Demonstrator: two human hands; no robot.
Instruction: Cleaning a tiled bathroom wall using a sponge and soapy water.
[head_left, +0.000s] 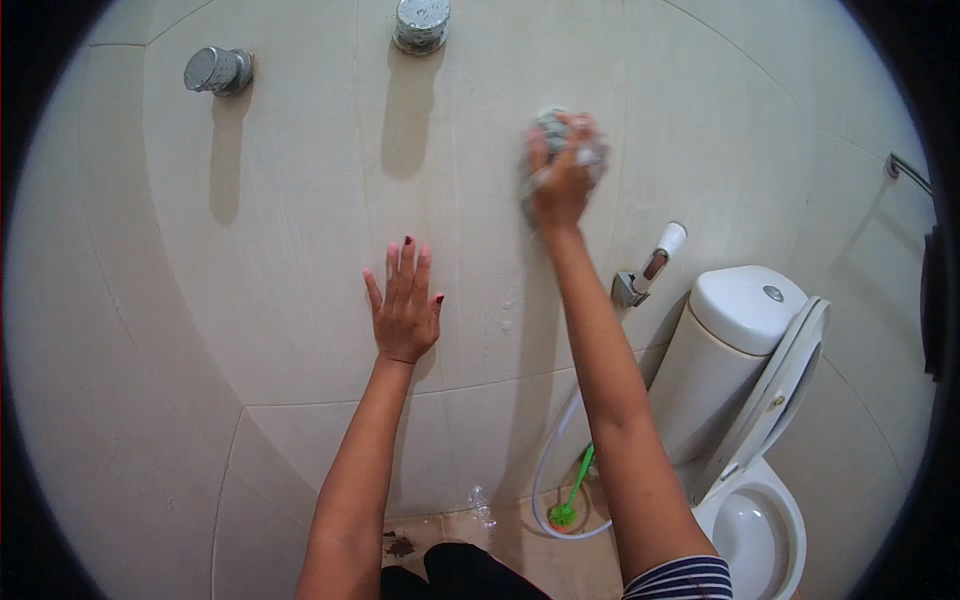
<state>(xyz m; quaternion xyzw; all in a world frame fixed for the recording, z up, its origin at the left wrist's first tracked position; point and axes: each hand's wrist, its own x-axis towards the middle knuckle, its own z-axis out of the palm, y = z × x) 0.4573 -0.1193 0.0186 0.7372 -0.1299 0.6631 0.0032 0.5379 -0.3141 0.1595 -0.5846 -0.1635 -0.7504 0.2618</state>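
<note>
My right hand (566, 176) is blurred and presses a greenish-grey scrubbing pad (553, 129) against the beige tiled wall (480, 202). White suds show on the fingers. Lower and to the left, my left hand (405, 315) lies flat on the same wall with its fingers spread and nothing in it. A few foam streaks (506, 315) cling to the tile between my forearms. Two wet chrome knobs stick out higher up, a left knob (217, 71) and an upper knob (421, 26).
A white bidet sprayer (664, 247) hangs in its wall holder right of my forearm, its hose (544, 480) looping to the floor. A green toilet brush (566, 510) stands low by the wall. The toilet (750, 307) with raised lid is at right, below a towel bar (907, 172).
</note>
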